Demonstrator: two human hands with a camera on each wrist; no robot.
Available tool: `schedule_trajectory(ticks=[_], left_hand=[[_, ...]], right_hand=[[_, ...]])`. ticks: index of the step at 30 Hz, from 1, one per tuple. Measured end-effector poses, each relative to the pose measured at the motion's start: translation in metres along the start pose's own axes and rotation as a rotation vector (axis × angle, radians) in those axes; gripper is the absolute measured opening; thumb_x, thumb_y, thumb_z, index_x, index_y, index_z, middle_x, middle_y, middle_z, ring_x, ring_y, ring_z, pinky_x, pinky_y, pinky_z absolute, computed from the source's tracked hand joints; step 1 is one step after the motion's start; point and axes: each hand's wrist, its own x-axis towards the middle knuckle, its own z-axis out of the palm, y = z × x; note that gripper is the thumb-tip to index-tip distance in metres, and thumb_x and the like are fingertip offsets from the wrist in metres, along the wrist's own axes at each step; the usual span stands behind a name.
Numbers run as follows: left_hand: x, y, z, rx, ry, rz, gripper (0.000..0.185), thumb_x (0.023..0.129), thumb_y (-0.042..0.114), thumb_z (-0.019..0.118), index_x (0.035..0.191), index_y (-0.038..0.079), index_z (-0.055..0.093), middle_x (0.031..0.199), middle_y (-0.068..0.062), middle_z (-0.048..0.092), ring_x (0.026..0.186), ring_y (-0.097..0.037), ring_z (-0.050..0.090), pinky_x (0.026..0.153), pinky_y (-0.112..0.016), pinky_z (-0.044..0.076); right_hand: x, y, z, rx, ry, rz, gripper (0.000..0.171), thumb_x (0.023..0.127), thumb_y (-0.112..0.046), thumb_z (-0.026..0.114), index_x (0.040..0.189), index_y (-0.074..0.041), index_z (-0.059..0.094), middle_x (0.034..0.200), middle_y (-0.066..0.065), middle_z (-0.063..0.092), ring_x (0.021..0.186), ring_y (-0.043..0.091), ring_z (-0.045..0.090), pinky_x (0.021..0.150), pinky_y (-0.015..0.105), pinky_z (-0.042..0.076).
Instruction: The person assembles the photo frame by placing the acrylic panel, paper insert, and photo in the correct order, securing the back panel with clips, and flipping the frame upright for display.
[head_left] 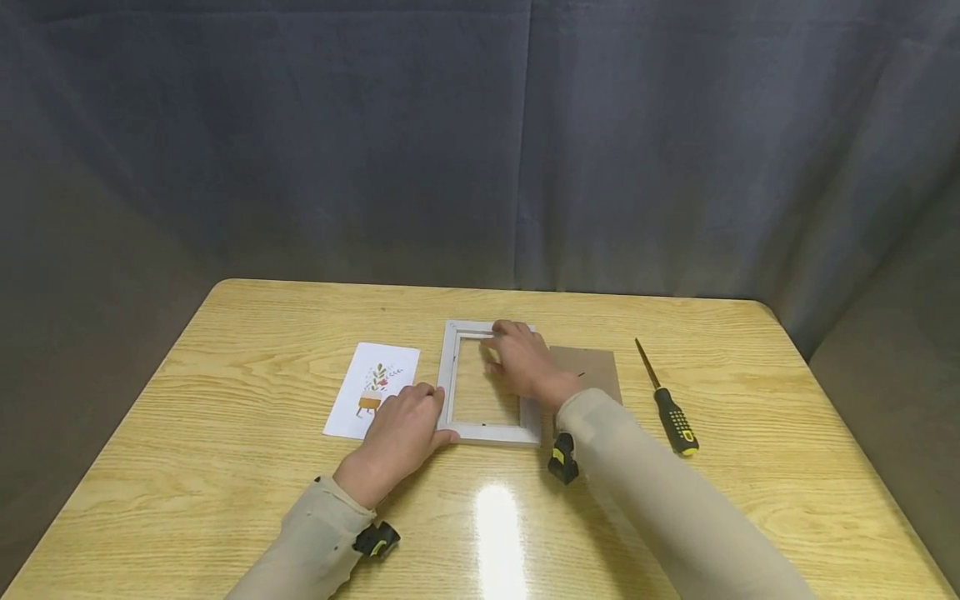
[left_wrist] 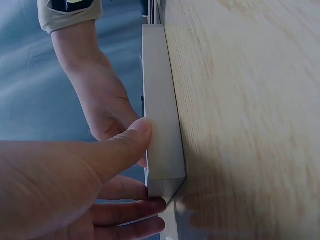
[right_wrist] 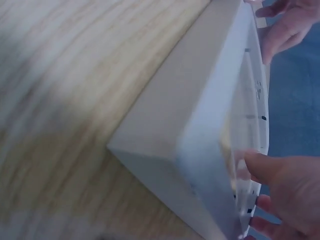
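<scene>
In the middle of the surface the white frame lies face down and empty: my left hand pinches its near corner, my right hand rests loosely open inside it. The printed card, the backing board and the screwdriver lie beside it, unused.

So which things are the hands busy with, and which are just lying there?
In use:
- white rectangular picture frame, held by left hand and right hand

Lying about:
- white flower picture card
- brown backing board
- black-and-yellow-handled screwdriver
- wooden table
</scene>
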Motion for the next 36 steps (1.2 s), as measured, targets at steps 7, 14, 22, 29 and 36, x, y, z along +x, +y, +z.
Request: schedule_trajectory(ticks=[7,14,22,29,36], left_hand=[[0.000,0.000,0.000,0.006,0.004,0.005,0.065,0.081,0.041,0.082,0.124,-0.006,0.067,0.109,-0.018,0.070,0.095,-0.034,0.067,0.076,-0.047,0.056],[0.001,0.000,0.000,0.010,0.007,0.008,0.063,0.081,0.041,0.082,0.122,-0.006,0.068,0.106,-0.018,0.070,0.093,-0.033,0.067,0.074,-0.046,0.056],[0.001,-0.001,0.000,0.012,-0.004,0.008,0.064,0.081,0.041,0.082,0.122,-0.006,0.067,0.107,-0.018,0.070,0.094,-0.034,0.068,0.076,-0.047,0.056],[0.001,0.000,0.000,0.015,-0.008,0.004,0.064,0.081,0.042,0.081,0.123,-0.005,0.068,0.108,-0.018,0.070,0.094,-0.033,0.068,0.076,-0.046,0.056],[0.000,0.001,0.000,0.018,-0.018,-0.017,0.068,0.082,0.044,0.080,0.127,-0.005,0.066,0.114,-0.019,0.070,0.100,-0.035,0.067,0.080,-0.049,0.056]], right_hand=[[0.000,0.006,-0.013,0.025,-0.113,-0.050,0.055,0.092,-0.019,0.075,0.143,-0.011,0.058,0.160,0.021,0.037,0.148,0.042,0.035,0.117,0.060,0.035],[-0.001,0.009,-0.020,0.052,-0.200,-0.091,0.062,0.088,-0.016,0.078,0.146,-0.008,0.054,0.164,0.024,0.029,0.153,0.042,0.026,0.124,0.055,0.024],[-0.006,0.010,-0.020,0.085,-0.255,-0.061,0.076,0.087,-0.027,0.079,0.153,-0.012,0.045,0.169,0.020,0.016,0.156,0.041,0.017,0.127,0.054,0.017],[-0.008,0.009,-0.021,0.085,-0.239,-0.059,0.076,0.087,-0.026,0.079,0.153,-0.011,0.045,0.168,0.020,0.018,0.156,0.041,0.019,0.126,0.054,0.018],[-0.010,0.009,-0.020,0.089,-0.224,-0.067,0.076,0.087,-0.027,0.079,0.152,-0.010,0.045,0.168,0.021,0.019,0.155,0.041,0.020,0.126,0.053,0.019]])
